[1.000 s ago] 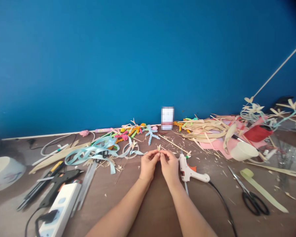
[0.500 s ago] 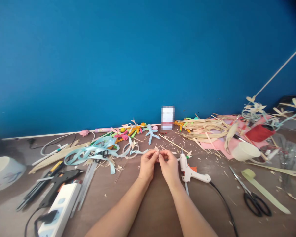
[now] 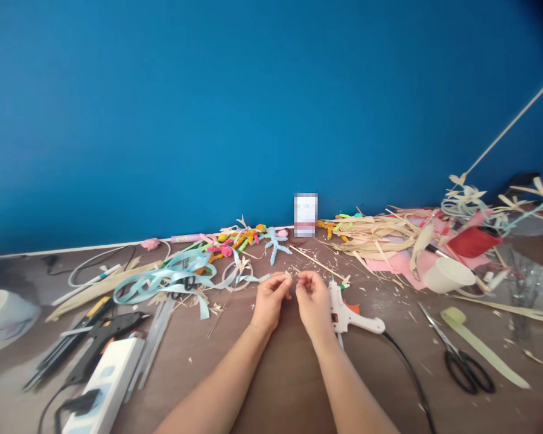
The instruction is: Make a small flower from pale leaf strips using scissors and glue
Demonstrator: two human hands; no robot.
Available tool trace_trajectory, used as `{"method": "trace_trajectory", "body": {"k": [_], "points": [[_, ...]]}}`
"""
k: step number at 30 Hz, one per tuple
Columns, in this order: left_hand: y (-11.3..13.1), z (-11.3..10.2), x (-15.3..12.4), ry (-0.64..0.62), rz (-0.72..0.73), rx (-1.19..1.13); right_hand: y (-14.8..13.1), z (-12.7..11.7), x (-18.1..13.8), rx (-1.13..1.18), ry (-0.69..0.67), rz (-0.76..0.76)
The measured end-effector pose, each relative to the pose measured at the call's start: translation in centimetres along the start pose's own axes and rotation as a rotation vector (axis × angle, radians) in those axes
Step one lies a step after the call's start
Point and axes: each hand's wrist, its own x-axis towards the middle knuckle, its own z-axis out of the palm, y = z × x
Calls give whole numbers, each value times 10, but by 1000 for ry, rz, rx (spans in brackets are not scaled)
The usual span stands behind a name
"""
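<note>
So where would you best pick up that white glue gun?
Probably by the handle, the right hand coming from the right: the gun lies flat, handle pointing right with the cord at its end, nozzle facing away.

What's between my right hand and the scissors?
The head view shows the white glue gun, its black cord and pale scraps between your right hand and the scissors.

open lane between the forearms (image 3: 228, 367); white glue gun (image 3: 342, 312) just beside the right hand (image 3: 314, 304); blue ribbon (image 3: 194, 260) leftward
</note>
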Motion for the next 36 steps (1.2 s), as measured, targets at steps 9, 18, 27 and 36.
{"method": "trace_trajectory", "body": {"k": [9,18,27,36], "points": [[0,1,-3,-169,95,209,-32,-36,4,-37,-263,48],[3,7,-9,-350,212,438,-31,-67,10,-240,-426,51],[7,13,-12,-412,222,521,-31,-76,14,-280,-527,48],[9,14,-15,-442,302,533,-25,-72,10,-243,-461,78]]}}
